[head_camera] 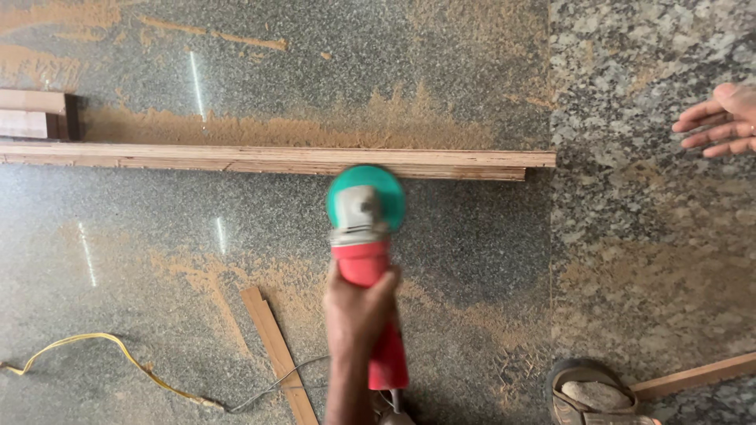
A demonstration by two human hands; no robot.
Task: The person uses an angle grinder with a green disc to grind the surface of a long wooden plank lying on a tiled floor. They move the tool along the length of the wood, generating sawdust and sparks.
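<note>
**Grinder meets the plank edge**

On the speckled stone floor [157, 228], a long wooden plank [268, 160] lies flat amid sawdust, its near edge exposed to the tool. One hand [358, 307] wraps its grip tight around the red angle grinder [370, 260], pressing the green disc guard [366, 197] against that edge. Which hand it is cannot be told. Another open hand [720, 120] hovers far right, touching nothing.

One hand [358, 303] and forearm are showing at lower centre of the frame, bare, with no sleeve, glove or watch. A second open hand [720, 120], also bare, is showing at the upper right edge.
</note>
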